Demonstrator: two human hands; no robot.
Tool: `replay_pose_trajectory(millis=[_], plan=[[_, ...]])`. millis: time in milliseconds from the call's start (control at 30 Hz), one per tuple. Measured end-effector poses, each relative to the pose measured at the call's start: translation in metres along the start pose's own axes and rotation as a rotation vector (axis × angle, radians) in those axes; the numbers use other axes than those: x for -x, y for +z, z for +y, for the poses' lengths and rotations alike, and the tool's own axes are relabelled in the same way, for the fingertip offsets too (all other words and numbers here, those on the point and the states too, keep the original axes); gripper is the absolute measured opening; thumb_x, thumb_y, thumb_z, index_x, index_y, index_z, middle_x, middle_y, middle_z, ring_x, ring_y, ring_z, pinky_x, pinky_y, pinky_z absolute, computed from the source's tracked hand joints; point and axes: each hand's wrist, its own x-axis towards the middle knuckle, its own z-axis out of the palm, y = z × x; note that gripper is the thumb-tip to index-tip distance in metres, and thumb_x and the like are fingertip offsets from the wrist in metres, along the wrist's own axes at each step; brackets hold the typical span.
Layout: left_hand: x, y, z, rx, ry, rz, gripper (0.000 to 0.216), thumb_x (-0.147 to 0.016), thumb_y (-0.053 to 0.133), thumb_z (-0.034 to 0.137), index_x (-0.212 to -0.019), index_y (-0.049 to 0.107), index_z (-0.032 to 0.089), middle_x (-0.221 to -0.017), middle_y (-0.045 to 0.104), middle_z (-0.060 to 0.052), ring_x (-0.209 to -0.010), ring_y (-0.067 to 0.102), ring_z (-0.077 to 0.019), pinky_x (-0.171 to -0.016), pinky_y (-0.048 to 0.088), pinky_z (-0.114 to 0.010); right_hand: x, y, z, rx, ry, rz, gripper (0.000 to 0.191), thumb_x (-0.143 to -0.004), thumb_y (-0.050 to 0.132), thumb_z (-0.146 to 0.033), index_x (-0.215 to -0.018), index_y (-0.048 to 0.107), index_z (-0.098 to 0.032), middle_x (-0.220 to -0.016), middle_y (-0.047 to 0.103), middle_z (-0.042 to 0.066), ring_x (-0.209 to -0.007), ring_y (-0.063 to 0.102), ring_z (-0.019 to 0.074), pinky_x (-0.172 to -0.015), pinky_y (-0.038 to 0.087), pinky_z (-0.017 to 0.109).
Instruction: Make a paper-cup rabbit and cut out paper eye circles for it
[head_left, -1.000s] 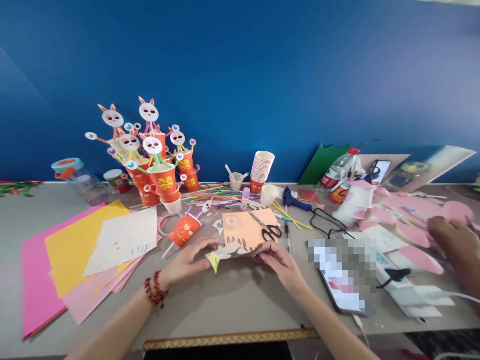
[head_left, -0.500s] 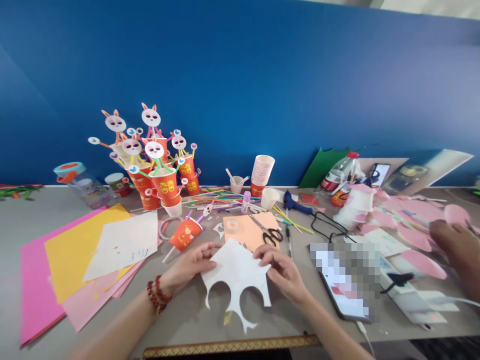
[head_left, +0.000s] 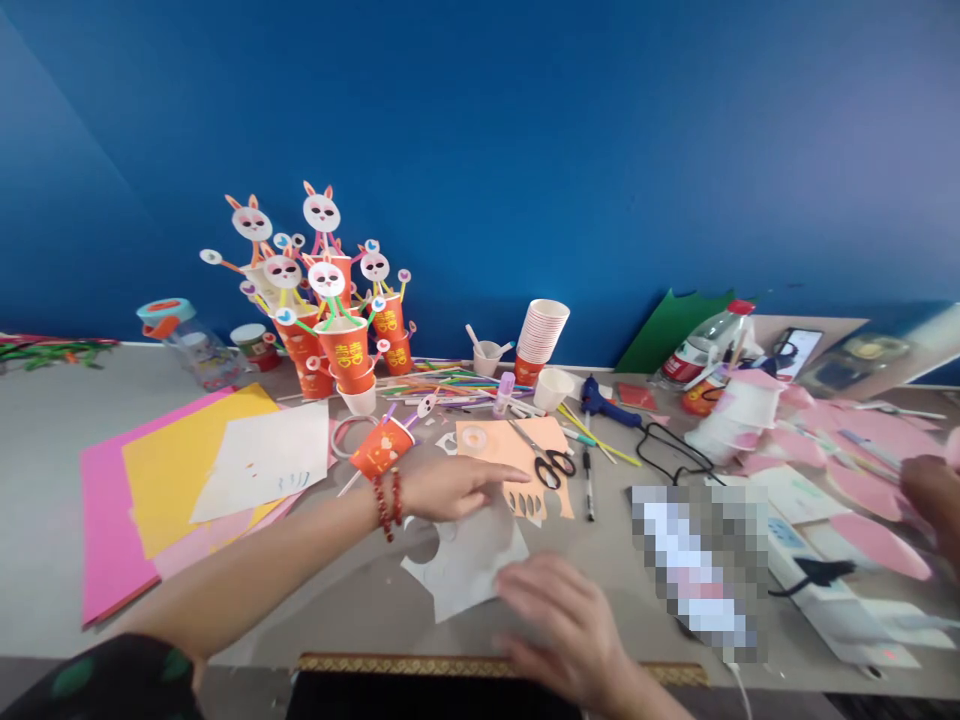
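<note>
A cut sheet of white paper [head_left: 480, 565] lies in front of me, with rounded pieces cut from its left edge. My left hand [head_left: 450, 487], a red bead bracelet on its wrist, stretches over its top, index finger extended towards the black-handled scissors [head_left: 553, 468]. Those scissors rest on a peach paper sheet [head_left: 517, 440] with small leaf-shaped holes. By the white paper's lower right corner is my right hand [head_left: 559, 620], blurred, its fingers loosely apart; whether it touches the paper I cannot tell. An orange paper cup [head_left: 382, 447] with a rabbit head lies tilted behind my left wrist.
Rabbit-decorated cups [head_left: 343, 350] stand at the back left, behind coloured paper sheets [head_left: 105, 540]. A cup stack [head_left: 544, 332], a blue glue gun [head_left: 607, 405] and a pen [head_left: 589, 485] are further right. A phone [head_left: 690, 570] lies near another person's hand [head_left: 930, 490].
The white paper has turned, its cut-outs now facing left, and lies lower. My left hand has left its edge and reached right across it. My right hand has moved down towards me.
</note>
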Motion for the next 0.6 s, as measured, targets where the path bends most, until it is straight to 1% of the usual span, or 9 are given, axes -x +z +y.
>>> replay_pose_trajectory(millis=[67,133,200,267,367,467,533,567,600], plan=[[-0.023,-0.003,0.001,-0.091,0.077,-0.148,0.064,-0.081,0.049,0.003,-0.141,0.045,0.026,-0.128,0.064,-0.004,-0.108,0.063,-0.0216,-0.092,0.046,-0.03,0.003,0.004,0.012,0.064,0.299,0.055,0.02,-0.089,0.058,-0.024,-0.109,0.057,-0.021,-0.101,0.071,0.011,-0.09,0.067,0.0231,-0.081,0.054,0.037],[-0.043,-0.001,-0.002,-0.173,0.105,-0.217,0.065,-0.082,0.049,0.003,-0.142,0.043,0.025,-0.117,0.069,-0.004,-0.103,0.065,-0.0221,-0.086,0.048,-0.03,0.008,0.01,0.025,0.057,0.571,0.014,0.017,-0.088,0.057,-0.027,-0.103,0.054,-0.021,-0.098,0.068,0.01,-0.081,0.067,0.0216,-0.072,0.054,0.033],[-0.058,0.003,-0.009,-0.23,0.115,-0.253,0.064,-0.081,0.05,0.002,-0.141,0.043,0.024,-0.111,0.071,-0.005,-0.1,0.065,-0.0226,-0.084,0.048,-0.03,0.013,0.017,0.034,-0.013,0.757,-0.076,0.015,-0.087,0.056,-0.029,-0.098,0.05,-0.022,-0.082,0.066,0.004,-0.065,0.064,0.0184,-0.059,0.051,0.029],[-0.067,0.006,-0.016,-0.233,0.117,-0.253,0.062,-0.081,0.053,0.005,-0.139,0.045,0.024,-0.112,0.07,-0.005,-0.099,0.065,-0.0225,-0.084,0.048,-0.029,0.017,0.023,0.038,-0.08,0.875,-0.145,0.008,-0.086,0.053,-0.027,-0.091,0.048,-0.023,-0.069,0.062,-0.001,-0.058,0.061,0.0167,-0.054,0.048,0.026],[-0.062,0.009,-0.022,-0.177,0.111,-0.122,0.053,-0.085,0.057,0.013,-0.136,0.047,0.02,-0.121,0.065,-0.008,-0.107,0.062,-0.0221,-0.089,0.048,-0.03,0.019,0.025,0.037,-0.103,0.925,-0.213,0.006,-0.086,0.05,-0.025,-0.091,0.049,-0.023,-0.067,0.062,-0.003,-0.059,0.062,0.017,-0.056,0.045,0.024],[-0.034,0.016,-0.018,-0.211,0.051,0.187,0.038,-0.089,0.052,0.016,-0.127,0.054,0.016,-0.131,0.059,-0.011,-0.122,0.053,-0.024,-0.103,0.042,-0.036,0.017,0.02,0.033,-0.044,0.904,-0.302,0.013,-0.087,0.05,-0.03,-0.098,0.052,-0.023,-0.068,0.065,-0.002,-0.059,0.064,0.0183,-0.053,0.042,0.025],[-0.006,0.029,-0.009,-0.239,-0.017,0.343,0.028,-0.094,0.044,0.017,-0.118,0.06,0.017,-0.121,0.065,-0.009,-0.118,0.055,-0.0227,-0.104,0.042,-0.037,0.017,0.015,0.034,-0.004,0.868,-0.337,0.016,-0.09,0.048,-0.033,-0.101,0.054,-0.023,-0.068,0.066,-0.001,-0.059,0.064,0.0187,-0.052,0.04,0.025],[0.01,0.037,-0.004,-0.258,-0.02,0.338,0.028,-0.095,0.042,0.019,-0.116,0.06,0.017,-0.12,0.066,-0.009,-0.116,0.056,-0.0224,-0.103,0.042,-0.038,0.016,0.012,0.035,0.014,0.85,-0.34,0.018,-0.091,0.047,-0.035,-0.101,0.054,-0.023,-0.068,0.067,-0.001,-0.059,0.065,0.0188,-0.053,0.04,0.025],[0.025,0.047,0.0,-0.286,0.005,0.277,0.029,-0.096,0.044,0.023,-0.119,0.059,0.017,-0.124,0.064,-0.009,-0.117,0.055,-0.0238,-0.105,0.041,-0.04,0.016,0.01,0.037,0.03,0.836,-0.337,0.019,-0.092,0.046,-0.036,-0.102,0.055,-0.023,-0.067,0.067,-0.001,-0.059,0.065,0.0189,-0.053,0.04,0.025]])
